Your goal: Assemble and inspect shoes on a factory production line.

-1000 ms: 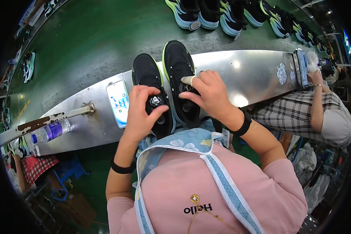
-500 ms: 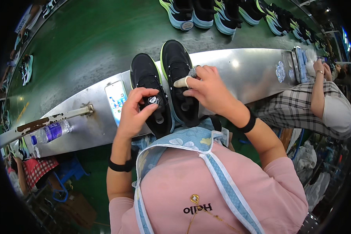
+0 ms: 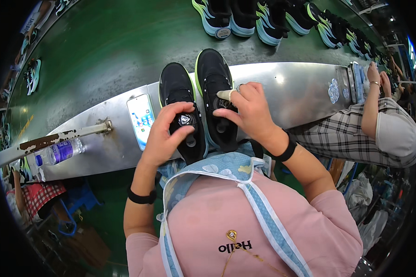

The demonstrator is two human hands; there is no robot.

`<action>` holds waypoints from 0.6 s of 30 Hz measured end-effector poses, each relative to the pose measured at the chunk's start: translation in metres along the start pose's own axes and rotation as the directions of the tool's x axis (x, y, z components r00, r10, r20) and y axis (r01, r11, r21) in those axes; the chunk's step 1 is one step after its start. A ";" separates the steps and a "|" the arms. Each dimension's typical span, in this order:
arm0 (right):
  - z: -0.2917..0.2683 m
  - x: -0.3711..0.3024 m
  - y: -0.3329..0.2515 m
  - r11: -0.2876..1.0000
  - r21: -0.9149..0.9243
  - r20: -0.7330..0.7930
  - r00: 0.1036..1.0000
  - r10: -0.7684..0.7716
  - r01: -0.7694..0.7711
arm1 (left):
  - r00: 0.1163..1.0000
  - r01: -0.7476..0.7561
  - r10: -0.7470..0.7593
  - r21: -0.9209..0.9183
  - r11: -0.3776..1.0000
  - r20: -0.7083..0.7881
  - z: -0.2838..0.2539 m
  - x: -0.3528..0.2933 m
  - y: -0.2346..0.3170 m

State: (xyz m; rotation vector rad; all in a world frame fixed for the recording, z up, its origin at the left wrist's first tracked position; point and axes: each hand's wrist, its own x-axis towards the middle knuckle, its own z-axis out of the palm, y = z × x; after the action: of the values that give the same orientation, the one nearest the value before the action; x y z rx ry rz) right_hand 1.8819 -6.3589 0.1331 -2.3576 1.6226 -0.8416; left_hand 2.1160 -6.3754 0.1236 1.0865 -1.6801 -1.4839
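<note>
Two black shoes with pale green and light blue soles stand side by side before me, toes pointing away. On the left shoe, my left hand has its thumb and index finger at opposite edges of the round lacing dial. Over the right shoe, my right hand grips a dark dial between thumb and index finger, partly hiding it. A pale finger cot covers the tip of that index finger.
A phone with a lit screen lies left of the shoes on the metal ledge. Farther left are a water bottle and a chipped metal bar. Black shoes line the green surface. A co-worker sits at right.
My right index finger and thumb have come around the right shoe's dial, which now shows between them. My left hand stays at the left dial. The whole view has shifted slightly.
</note>
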 end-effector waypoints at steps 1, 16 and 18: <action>-0.006 0.004 -0.001 0.996 0.072 0.078 0.996 0.041 -0.047 | 0.995 -0.063 0.077 0.195 0.979 -0.061 0.002 -0.002 0.005; -0.017 0.008 0.005 0.983 0.149 0.346 0.937 0.046 -0.103 | 0.997 -0.081 0.077 0.191 0.978 0.026 -0.006 0.001 -0.019; -0.016 0.008 0.007 0.988 0.141 0.322 0.946 0.019 -0.068 | 0.992 -0.036 0.035 0.003 0.999 0.124 -0.017 0.008 -0.022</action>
State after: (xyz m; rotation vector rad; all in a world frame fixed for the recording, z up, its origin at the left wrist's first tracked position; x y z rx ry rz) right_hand 1.8696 -6.3658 0.1463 -2.2068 1.4206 -0.5170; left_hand 2.1308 -6.3909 0.1044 0.9798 -1.7796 -1.5531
